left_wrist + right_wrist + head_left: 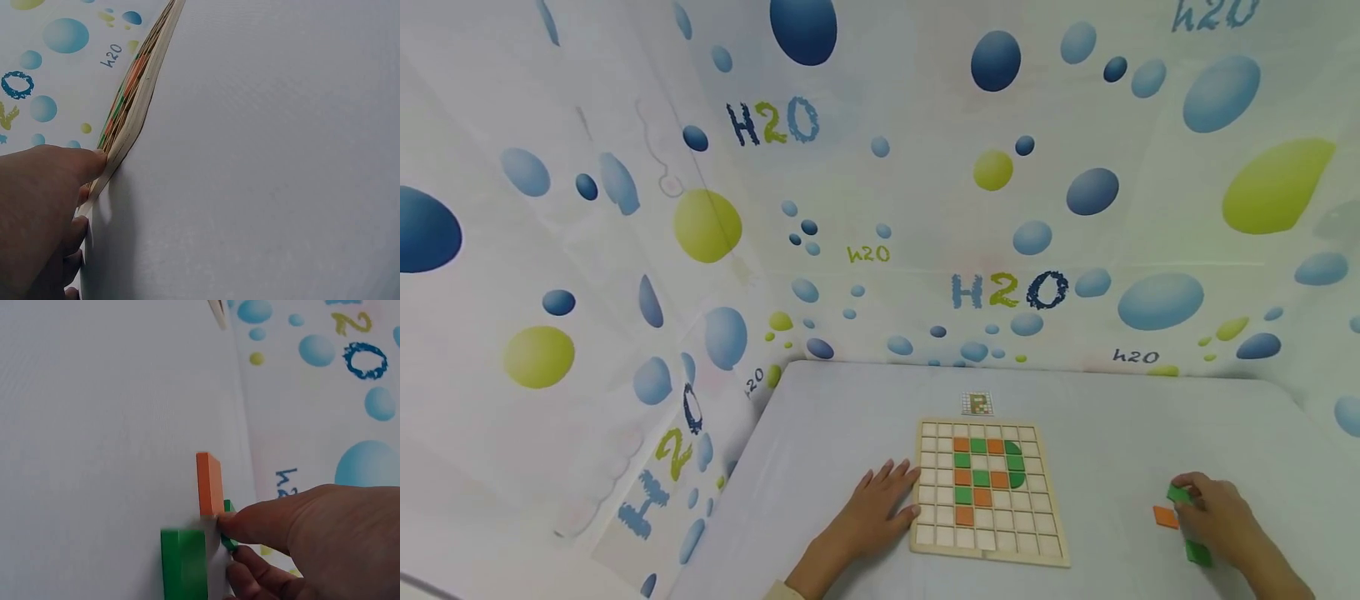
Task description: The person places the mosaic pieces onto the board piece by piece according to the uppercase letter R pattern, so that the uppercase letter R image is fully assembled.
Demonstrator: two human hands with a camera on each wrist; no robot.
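Observation:
A square wooden grid board [940, 540] lies on the table with orange and green tiles forming a P. My left hand [874, 512] rests at the board's left edge, fingers extended. In the left wrist view its thumb [87, 164] touches the rim. Off to the right, my right hand [1221, 521] pinches a green tile [1178, 493] between thumb and fingers. An orange tile [1166, 517] lies just left of that hand, and another green tile [1198, 552] is partly under it. The right wrist view shows the orange tile [210, 484] beside the thumb.
A small pattern card [977, 403] lies behind the board. The white table [850, 417] meets a back wall [917, 208] and a left wall covering [625, 333] printed with blue and green drops.

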